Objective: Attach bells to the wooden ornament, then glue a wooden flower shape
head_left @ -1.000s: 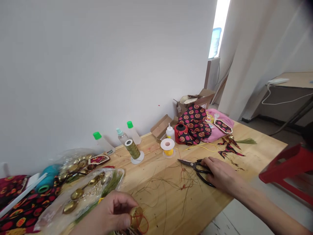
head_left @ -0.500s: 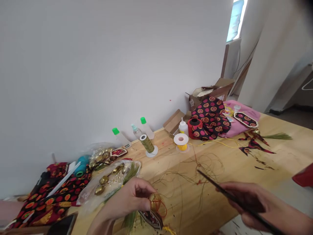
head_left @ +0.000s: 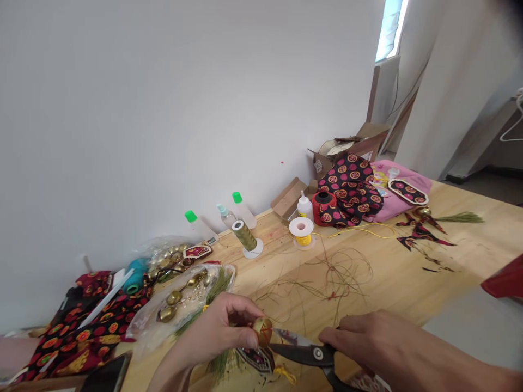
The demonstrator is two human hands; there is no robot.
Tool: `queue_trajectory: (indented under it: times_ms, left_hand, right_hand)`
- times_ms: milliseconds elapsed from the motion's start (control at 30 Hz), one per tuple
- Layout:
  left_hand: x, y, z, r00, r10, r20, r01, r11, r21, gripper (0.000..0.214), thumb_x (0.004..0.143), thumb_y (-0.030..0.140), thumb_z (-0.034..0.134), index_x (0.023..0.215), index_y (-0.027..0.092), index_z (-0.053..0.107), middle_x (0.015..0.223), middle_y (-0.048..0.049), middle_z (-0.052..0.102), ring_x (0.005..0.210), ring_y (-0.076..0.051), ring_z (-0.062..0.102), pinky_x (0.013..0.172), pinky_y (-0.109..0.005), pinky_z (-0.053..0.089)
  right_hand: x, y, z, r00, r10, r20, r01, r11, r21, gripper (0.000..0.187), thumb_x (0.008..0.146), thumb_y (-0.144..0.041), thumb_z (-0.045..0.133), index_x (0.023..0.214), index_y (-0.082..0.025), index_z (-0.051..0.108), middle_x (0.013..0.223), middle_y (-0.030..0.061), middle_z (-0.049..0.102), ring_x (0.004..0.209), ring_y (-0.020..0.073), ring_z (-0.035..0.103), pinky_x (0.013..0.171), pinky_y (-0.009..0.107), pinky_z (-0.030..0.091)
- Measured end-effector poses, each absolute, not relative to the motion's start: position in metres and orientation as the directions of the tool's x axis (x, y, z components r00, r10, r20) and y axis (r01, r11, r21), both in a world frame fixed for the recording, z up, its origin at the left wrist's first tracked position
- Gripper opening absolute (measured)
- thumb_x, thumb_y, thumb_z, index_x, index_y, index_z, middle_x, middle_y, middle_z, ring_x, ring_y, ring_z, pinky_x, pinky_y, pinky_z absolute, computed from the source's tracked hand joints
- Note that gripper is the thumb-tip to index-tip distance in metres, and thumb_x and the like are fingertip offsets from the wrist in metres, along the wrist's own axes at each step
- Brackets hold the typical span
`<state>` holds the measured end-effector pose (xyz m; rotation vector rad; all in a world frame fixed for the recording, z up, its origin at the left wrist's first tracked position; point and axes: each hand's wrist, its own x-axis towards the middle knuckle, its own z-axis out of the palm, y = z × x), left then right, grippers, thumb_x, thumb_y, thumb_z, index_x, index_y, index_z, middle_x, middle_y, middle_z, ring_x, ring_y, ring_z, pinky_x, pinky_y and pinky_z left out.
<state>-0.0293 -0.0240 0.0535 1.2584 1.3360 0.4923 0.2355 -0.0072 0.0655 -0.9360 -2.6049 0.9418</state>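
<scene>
My left hand [head_left: 229, 329] pinches a round gold bell [head_left: 263, 330] wound with red thread between thumb and fingers. Below it lie a dark patterned pendant [head_left: 258, 360] with a pale rim, a yellow cord [head_left: 285, 374] and a green tassel [head_left: 220, 366]. Black-handled scissors [head_left: 312, 355] are in my right hand [head_left: 368, 340], their blades spread apart and the tips right beside the bell. Whether thread lies between the blades I cannot make out.
Loose green thread [head_left: 343, 272] tangles across the wooden table. Behind stand a green thread cone [head_left: 245, 238], a yellow cord spool [head_left: 302, 237] and a glue bottle [head_left: 304, 207]. At left, a plastic bag [head_left: 143, 321] holds gold bells; patterned fabric [head_left: 106, 321] lies beyond.
My right hand has swung left and brought the scissors up to the bell; their blades now show spread. The red loop hanging at the bell is no longer visible. My left hand has barely moved.
</scene>
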Motion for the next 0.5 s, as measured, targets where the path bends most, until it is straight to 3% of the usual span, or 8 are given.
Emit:
queue_trajectory:
  times_ms: [133, 233, 500]
  left_hand:
    - [-0.028, -0.025, 0.055, 0.277, 0.860, -0.428, 0.396, 0.304, 0.867, 0.041, 0.052, 0.047, 0.068, 0.076, 0.013, 0.066, 0.065, -0.0030, 0.064, 0.056, -0.011, 0.053, 0.051, -0.021, 0.041]
    - [-0.028, -0.025, 0.056, 0.292, 0.856, -0.427, 0.401, 0.296, 0.867, 0.041, 0.053, 0.047, 0.067, 0.077, 0.013, 0.066, 0.067, -0.0039, 0.065, 0.058, -0.012, 0.055, 0.052, -0.021, 0.042]
    - [-0.028, -0.025, 0.055, 0.304, 0.843, -0.443, 0.407, 0.306, 0.861, 0.040, 0.054, 0.045, 0.068, 0.078, 0.013, 0.065, 0.067, -0.0036, 0.065, 0.058, -0.012, 0.055, 0.052, -0.021, 0.042]
  right_hand:
    - [0.226, -0.006, 0.072, -0.824, 0.560, -0.085, 0.517, 0.682, -0.517, 0.015, 0.066, -0.019, 0.057, 0.082, -0.020, 0.059, 0.068, 0.0029, 0.063, 0.055, 0.0143, 0.058, 0.045, 0.019, 0.034]
    - [0.220, -0.005, 0.077, -0.813, 0.571, -0.118, 0.552, 0.689, -0.470, 0.010, 0.065, -0.018, 0.058, 0.075, -0.019, 0.059, 0.059, 0.0011, 0.062, 0.049, 0.0132, 0.056, 0.041, 0.020, 0.029]
    - [0.213, -0.002, 0.092, -0.790, 0.598, -0.137, 0.589, 0.675, -0.444, 0.006, 0.065, -0.023, 0.059, 0.063, -0.017, 0.061, 0.053, -0.0002, 0.059, 0.041, 0.0094, 0.048, 0.038, 0.020, 0.026]
